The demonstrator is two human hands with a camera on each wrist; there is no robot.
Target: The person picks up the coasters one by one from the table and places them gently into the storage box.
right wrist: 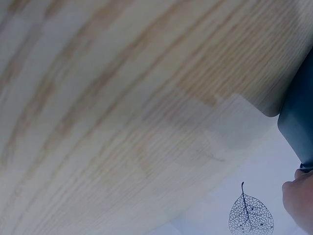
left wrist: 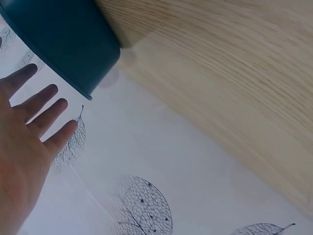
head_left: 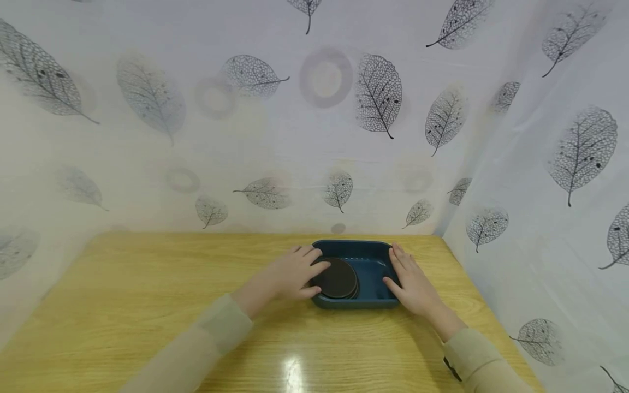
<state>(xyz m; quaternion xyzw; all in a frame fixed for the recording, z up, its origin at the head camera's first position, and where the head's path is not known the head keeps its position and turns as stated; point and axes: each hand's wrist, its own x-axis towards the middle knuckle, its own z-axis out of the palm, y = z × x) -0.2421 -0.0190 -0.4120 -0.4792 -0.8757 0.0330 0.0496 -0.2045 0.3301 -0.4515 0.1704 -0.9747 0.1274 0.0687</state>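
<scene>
A dark blue rectangular tub [head_left: 371, 267] stands on the wooden table. In its left half lie flat, round, dark discs [head_left: 336, 278], which look stacked. My left hand [head_left: 297, 274] is at the tub's left end, fingers reaching over the rim and overlapping the discs' edge in the head view. The left wrist view has those fingers [left wrist: 44, 115] spread and nearly straight beside the tub's outer wall [left wrist: 63, 44]. At the right end, my right hand [head_left: 413, 281] lies over the rim with extended fingers, its thumb toward the inside. Only part of that hand shows in the right wrist view.
The table [head_left: 162, 289] reaches back to a pale curtain [head_left: 275, 136] printed with skeleton leaves. Another stretch of curtain [head_left: 530, 262] hangs along the table's right edge. The tub stands near the back right of the table.
</scene>
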